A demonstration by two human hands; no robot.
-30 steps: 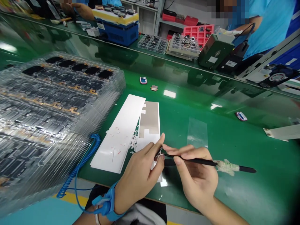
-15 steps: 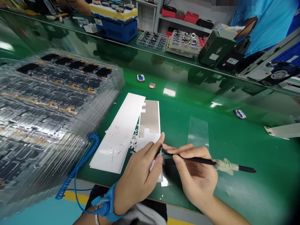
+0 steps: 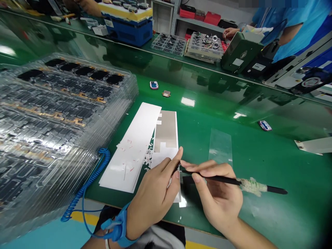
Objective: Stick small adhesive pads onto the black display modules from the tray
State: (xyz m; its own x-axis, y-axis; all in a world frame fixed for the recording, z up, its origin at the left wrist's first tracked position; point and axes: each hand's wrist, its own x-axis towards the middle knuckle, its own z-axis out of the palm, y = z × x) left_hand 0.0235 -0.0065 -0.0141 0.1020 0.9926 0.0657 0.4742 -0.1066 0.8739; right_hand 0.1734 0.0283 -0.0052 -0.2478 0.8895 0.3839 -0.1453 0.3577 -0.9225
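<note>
Black fine-tipped tool, grip wrapped in white tape, held pencil-style in right hand. Tip lies at left hand; thumb and forefinger narrow, any held item too small to tell. Tan-grey sheet on white liner at 11 o'clock; stacked clear trays at 9 o'clock.
</note>
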